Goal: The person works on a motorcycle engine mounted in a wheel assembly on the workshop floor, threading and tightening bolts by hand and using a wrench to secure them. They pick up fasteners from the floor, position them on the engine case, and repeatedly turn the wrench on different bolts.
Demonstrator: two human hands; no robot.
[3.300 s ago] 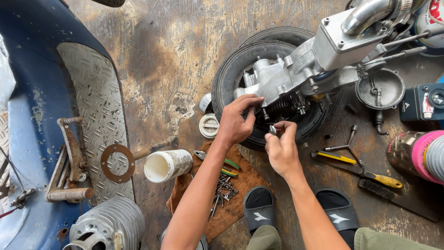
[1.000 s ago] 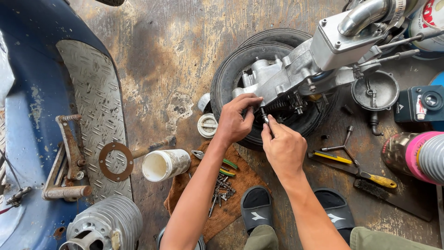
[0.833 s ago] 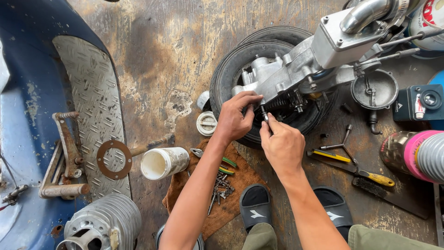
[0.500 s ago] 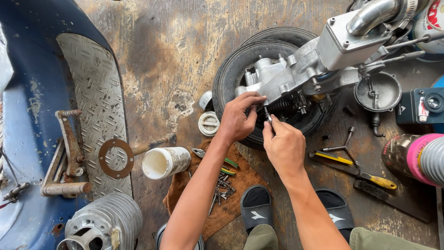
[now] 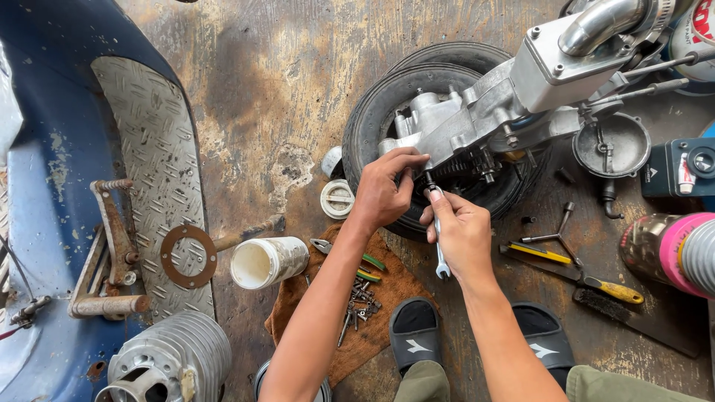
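Two bare hands meet at the lower edge of a silver cast-metal engine casing (image 5: 477, 119) that rests on a black rubber tyre (image 5: 387, 104) lying flat on the stained concrete floor. Far left stands a blue scooter body with a chequer-plate footboard (image 5: 149, 164); a rusty ring gasket (image 5: 188, 256) lies on the plate, and a ribbed grey cylinder (image 5: 175, 361) sits below it. Next comes a white plastic cup on its side (image 5: 264, 262), then a brown rag strewn with small bolts (image 5: 387, 298). The left hand (image 5: 383, 190) curls its fingers against the casing's underside, touching it. Just beside it, the right hand (image 5: 462, 234) is closed around a slim silver spanner (image 5: 439, 246), whose upper end meets a fitting under the casing while its lower end juts out below the palm. Right of the hands lie a yellow-handled screwdriver (image 5: 588, 279) and a round dark metal cover (image 5: 612, 145).
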